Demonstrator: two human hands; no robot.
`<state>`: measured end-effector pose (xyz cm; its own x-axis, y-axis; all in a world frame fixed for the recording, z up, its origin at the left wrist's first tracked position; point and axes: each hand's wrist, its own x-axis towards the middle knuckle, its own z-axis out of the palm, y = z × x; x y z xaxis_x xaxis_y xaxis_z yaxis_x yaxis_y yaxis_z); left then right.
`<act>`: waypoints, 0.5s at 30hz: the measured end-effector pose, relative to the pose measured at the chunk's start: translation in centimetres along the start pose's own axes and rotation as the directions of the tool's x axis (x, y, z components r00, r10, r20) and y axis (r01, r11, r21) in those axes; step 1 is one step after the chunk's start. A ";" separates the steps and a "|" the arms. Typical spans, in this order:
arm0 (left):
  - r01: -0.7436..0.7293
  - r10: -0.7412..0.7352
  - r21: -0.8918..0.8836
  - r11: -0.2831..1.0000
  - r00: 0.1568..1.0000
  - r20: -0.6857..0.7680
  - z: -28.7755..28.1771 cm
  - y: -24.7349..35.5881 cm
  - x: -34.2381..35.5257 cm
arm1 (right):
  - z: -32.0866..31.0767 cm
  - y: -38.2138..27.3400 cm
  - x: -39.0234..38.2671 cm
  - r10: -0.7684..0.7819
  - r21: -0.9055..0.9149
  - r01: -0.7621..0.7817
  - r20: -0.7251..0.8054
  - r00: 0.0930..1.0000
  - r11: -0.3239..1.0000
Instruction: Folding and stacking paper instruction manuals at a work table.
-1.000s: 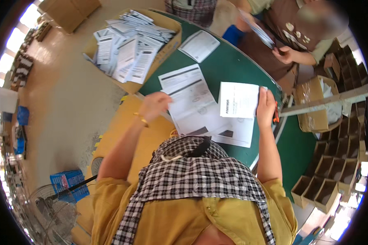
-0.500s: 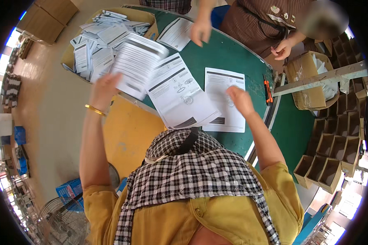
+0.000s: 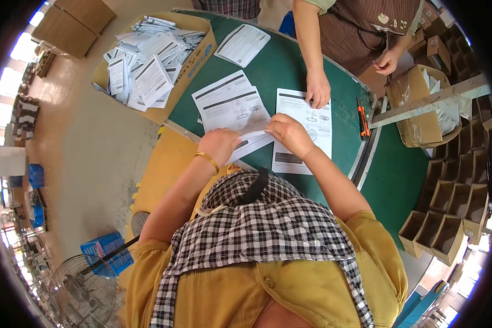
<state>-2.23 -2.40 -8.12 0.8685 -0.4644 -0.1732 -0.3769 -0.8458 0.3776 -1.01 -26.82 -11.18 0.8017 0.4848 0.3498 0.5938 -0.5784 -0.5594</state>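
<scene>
My left hand [image 3: 220, 145] and my right hand [image 3: 290, 134] pinch the near part of a printed sheet [image 3: 239, 111], which bends upward between them. More printed sheets lie beneath it. On the right lies a separate stack of printed sheets [image 3: 294, 143], close by my right hand. A co-worker's hand [image 3: 317, 91] rests on the far end of that stack. To the left, a carton [image 3: 187, 82] is heaped with folded leaflets [image 3: 153, 82].
Near the far edge of the green table [image 3: 281, 57] lies a pile of sheets [image 3: 242, 45]. An orange utility knife [image 3: 363, 120] lies at the right edge, beside a metal rail [image 3: 429, 104]. Beyond are an open box [image 3: 413, 112] and several cardboard bins [image 3: 440, 235].
My left hand has left the carton's side, where it held a blurred folded leaflet, and returned to the sheets. My right hand moved left. The co-worker's hand came down onto the right stack.
</scene>
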 end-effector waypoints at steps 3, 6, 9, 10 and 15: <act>0.121 -0.112 -0.265 0.957 0.993 0.046 0.0 0.0 0.1 | -0.2 0.1 -0.1 0.102 0.092 -0.099 -0.033 0.994 0.991; 0.226 -0.205 -0.279 0.933 0.973 0.104 0.9 0.0 0.4 | -0.9 -0.7 -0.7 0.190 0.149 -0.182 -0.043 0.981 0.972; 0.248 -0.162 -0.413 0.876 0.959 0.233 0.7 -0.4 0.6 | -1.4 -1.2 -1.1 0.206 0.231 -0.166 -0.162 0.965 0.959; 0.244 -0.158 -0.410 0.879 0.960 0.233 0.4 -0.5 0.6 | -1.5 -1.2 -1.3 0.208 0.231 -0.167 -0.167 0.964 0.958; 0.068 -0.195 -0.776 0.627 0.978 -0.072 -3.1 -0.9 0.3 | -1.6 -2.5 -1.8 0.468 0.400 -0.338 -0.290 0.835 0.852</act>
<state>-0.62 -0.93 -5.69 0.9464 -0.2701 -0.1773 0.0722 -0.3580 0.9309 -3.83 -27.31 -9.18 0.9670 -0.0568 0.2482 0.2067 -0.3939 -0.8956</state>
